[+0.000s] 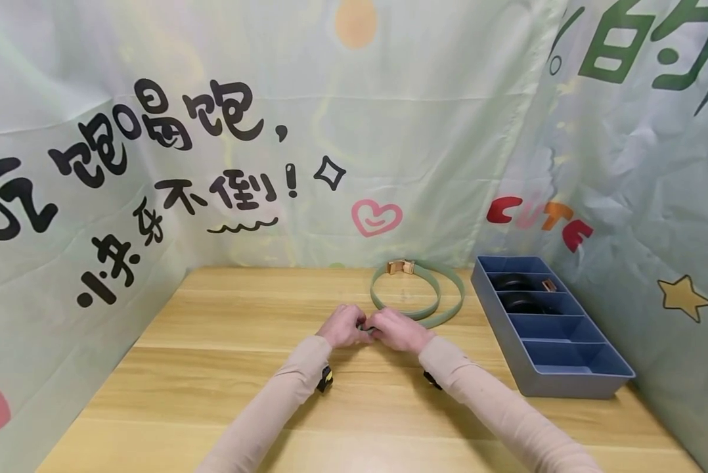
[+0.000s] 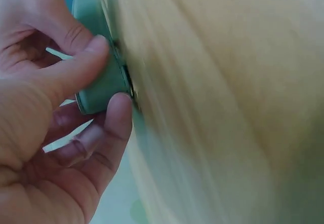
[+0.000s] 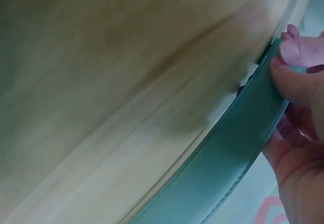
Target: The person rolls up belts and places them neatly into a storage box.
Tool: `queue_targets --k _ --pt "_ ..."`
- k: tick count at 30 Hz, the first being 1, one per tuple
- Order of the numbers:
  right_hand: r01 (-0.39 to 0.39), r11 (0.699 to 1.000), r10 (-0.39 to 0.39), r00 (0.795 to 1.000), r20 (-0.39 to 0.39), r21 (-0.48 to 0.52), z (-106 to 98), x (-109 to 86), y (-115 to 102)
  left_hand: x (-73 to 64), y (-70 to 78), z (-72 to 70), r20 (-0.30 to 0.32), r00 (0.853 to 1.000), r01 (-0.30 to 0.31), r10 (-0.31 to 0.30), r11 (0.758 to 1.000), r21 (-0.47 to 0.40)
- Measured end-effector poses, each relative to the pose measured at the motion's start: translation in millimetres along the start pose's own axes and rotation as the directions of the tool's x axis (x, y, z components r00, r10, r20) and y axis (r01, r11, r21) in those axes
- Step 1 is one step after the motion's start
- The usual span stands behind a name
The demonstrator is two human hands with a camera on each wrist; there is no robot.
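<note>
A green belt with stitched edges lies in loose loops on the wooden table, its gold-coloured buckle at the far side. At the near side of the loops, both hands meet on the strap. My left hand pinches a short curled part of the belt between thumb and fingers, as the left wrist view shows. Right beside it, my right hand grips the strap with thumb and fingers; in the right wrist view the belt runs down and left from that hand. The fingers partly hide the strap's end.
A grey-blue divided box stands on the right of the table. Two of its compartments hold black coiled belts, one with a gold-coloured buckle. Printed cloth hangs behind the table and along both sides.
</note>
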State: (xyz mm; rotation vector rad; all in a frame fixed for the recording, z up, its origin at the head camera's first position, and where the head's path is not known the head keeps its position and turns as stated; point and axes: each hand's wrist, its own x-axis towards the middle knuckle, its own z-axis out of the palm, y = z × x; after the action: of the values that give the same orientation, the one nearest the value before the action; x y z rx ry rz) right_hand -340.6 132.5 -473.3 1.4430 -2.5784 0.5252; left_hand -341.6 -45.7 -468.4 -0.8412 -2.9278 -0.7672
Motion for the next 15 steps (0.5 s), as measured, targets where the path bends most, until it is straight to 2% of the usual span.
queue_targets --k 6,8,11,15 --pt "-0.073 0.988 0.057 0.991 0.119 0.135 -7.2 0.4 2.7 2.5 -3.1 -1.4 0.058 0.998 -0.038 0.039 0.999 -0.015" --pt "-0.095 0.983 0.073 0.987 0.140 0.154 -9.3 1.1 2.4 3.0 -2.1 -2.5 0.070 0.997 -0.027 0.030 0.999 -0.042" --pt "-0.113 0.985 0.095 0.986 0.136 0.129 -10.5 3.2 -0.1 3.3 1.4 -3.3 0.053 0.998 0.018 -0.014 0.997 -0.073" --pt "-0.111 0.989 0.098 0.988 0.120 0.099 -10.5 3.4 -2.0 3.3 5.4 -1.3 0.022 0.999 0.050 -0.049 0.998 -0.043"
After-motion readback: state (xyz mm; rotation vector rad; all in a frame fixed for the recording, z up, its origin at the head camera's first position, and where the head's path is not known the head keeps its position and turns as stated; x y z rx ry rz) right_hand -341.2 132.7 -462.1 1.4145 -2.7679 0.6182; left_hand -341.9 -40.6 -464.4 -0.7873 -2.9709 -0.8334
